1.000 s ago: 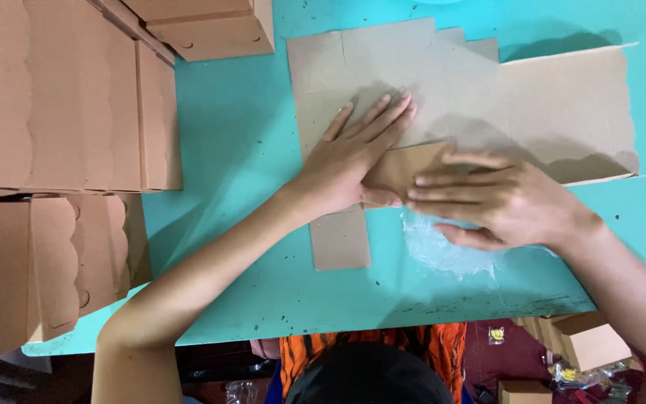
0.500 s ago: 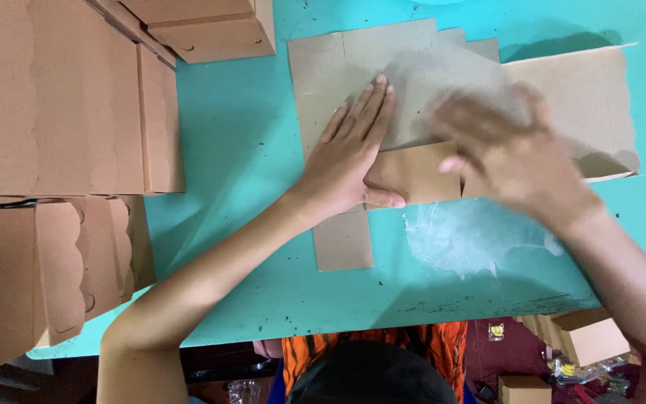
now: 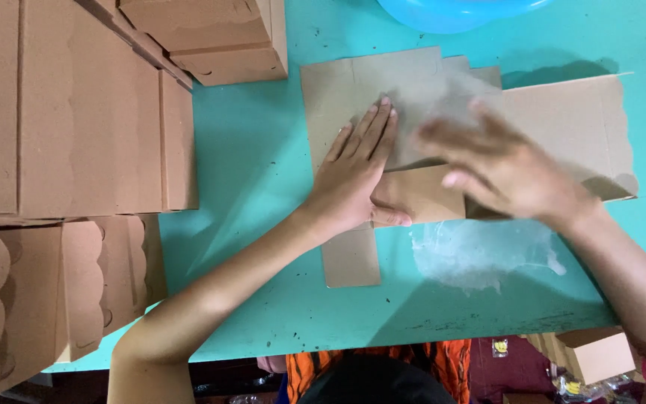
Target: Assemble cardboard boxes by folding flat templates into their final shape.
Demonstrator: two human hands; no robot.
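Observation:
A flat brown cardboard box blank (image 3: 562, 120) lies unfolded on the turquoise table (image 3: 256, 157). My left hand (image 3: 357, 176) presses flat on its left part, fingers spread and pointing away from me, thumb resting on a folded-over flap (image 3: 420, 196). My right hand (image 3: 499, 168) is blurred with motion, fingers apart, over the middle of the blank just right of that flap. It holds nothing. A narrow cardboard tab (image 3: 351, 258) of the blank sticks out toward me below my left wrist.
Stacks of folded brown cardboard boxes (image 3: 69, 112) fill the left side, more stand at the top (image 3: 211, 37). A whitish smear (image 3: 480, 254) marks the table near its front edge. A blue round object (image 3: 450, 11) shows at the top. A small box (image 3: 592, 352) sits below the table edge.
My right hand lifted off the folded flap and swept up and to the right, then back left across the blank. My left hand slid slightly away from me and stays pressed down.

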